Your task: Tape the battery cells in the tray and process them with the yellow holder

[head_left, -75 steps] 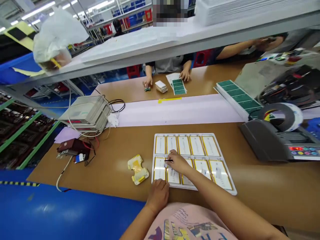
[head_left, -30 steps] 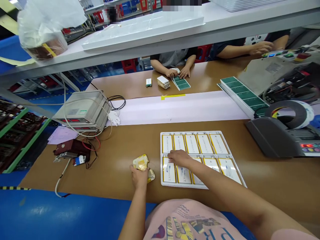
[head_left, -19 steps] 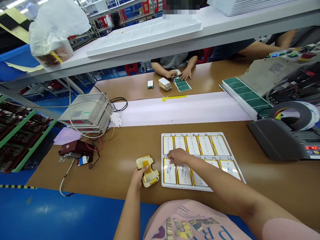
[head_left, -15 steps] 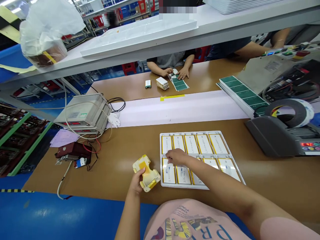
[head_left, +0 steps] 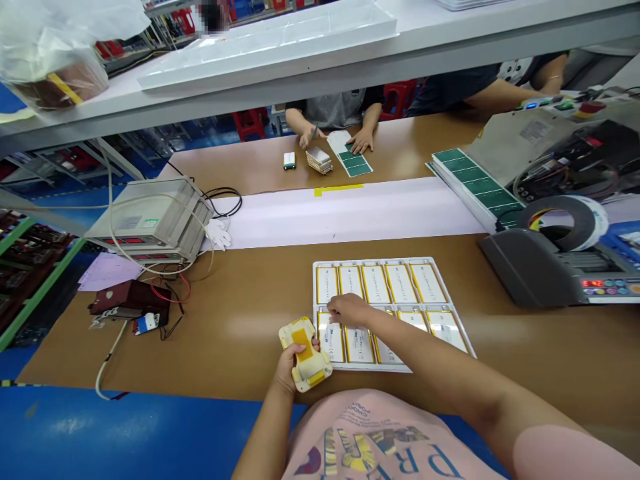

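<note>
My left hand point(head_left: 295, 368) is shut on a yellow-and-white foam holder point(head_left: 305, 353), which it carries just over the lower-left corner of a white plastic tray point(head_left: 375, 261). The tray holds several flat pouch battery cells point(head_left: 426, 283) edged in yellow, laid in two rows. My right hand point(head_left: 350, 310) rests with curled fingers on the lower row of cells. Whether it grips anything small is hidden.
Beyond a pale pink strip, a co-worker's hands point(head_left: 363, 140) work near a stack of cells point(head_left: 319, 160). A tape dispenser point(head_left: 543, 250) stands at right, a grey tester box point(head_left: 150, 220) with cables at left. An overhead shelf point(head_left: 320, 67) spans the bench.
My left hand has picked the foam holder up from the bench and brought it to the right, against the tray corner. The black stick once seen at my right hand no longer shows.
</note>
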Motion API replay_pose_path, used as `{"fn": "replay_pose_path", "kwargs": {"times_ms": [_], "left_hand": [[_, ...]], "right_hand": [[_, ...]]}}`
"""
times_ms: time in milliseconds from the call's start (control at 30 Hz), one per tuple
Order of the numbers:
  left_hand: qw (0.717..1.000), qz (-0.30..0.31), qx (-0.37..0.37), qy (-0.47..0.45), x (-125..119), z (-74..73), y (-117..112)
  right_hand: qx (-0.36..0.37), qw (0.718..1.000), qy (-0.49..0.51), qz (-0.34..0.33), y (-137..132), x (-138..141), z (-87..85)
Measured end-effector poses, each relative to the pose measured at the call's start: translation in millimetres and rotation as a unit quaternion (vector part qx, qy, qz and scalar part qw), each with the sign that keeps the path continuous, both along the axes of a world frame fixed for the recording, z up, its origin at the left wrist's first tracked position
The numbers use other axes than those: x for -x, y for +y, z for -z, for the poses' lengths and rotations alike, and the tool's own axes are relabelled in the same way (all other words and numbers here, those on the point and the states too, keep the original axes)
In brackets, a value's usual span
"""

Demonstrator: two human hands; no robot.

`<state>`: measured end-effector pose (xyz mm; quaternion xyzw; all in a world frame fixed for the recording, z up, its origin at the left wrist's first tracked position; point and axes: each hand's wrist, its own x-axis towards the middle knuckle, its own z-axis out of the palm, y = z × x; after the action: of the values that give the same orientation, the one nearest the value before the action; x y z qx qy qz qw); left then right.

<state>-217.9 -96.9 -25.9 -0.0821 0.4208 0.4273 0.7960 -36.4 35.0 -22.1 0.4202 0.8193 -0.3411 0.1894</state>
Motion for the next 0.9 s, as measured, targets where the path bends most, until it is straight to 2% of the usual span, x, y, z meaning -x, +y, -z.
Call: {"fn": "replay_pose_path", "kwargs": {"times_ms": [100, 333, 500, 633, 767, 900], "left_hand": [[0.999, 0.024, 0.021, 0.017, 3, 3.4, 1], [1.0, 0.022, -0.017, 0.0, 3, 4.1, 1], [1.0, 0.015, -0.008, 0.0, 5, 7.3, 0], [0.999, 0.025, -0.013, 0.027, 7, 10.1, 0], [0.999, 0.032, -0.018, 0.02, 5, 7.4, 1], [0.999, 0.039, -0.033, 0.008, 3, 4.1, 3]], "right_hand": [[0.016, 1.0, -0.008, -0.005, 2, 0, -1.0], [0.019, 1.0, -0.012, 0.021, -4, 4, -8.0], [0.041, 0.999, -0.008, 0.019, -8, 11, -19.6], [0.123, 0.992, 0.006, 0.01, -2, -14, -27.5], [0.077, 0.993, -0.068, 0.052, -1, -46, -28.5], [0.064, 0.994, -0.073, 0.051, -6, -59, -25.1]]}}
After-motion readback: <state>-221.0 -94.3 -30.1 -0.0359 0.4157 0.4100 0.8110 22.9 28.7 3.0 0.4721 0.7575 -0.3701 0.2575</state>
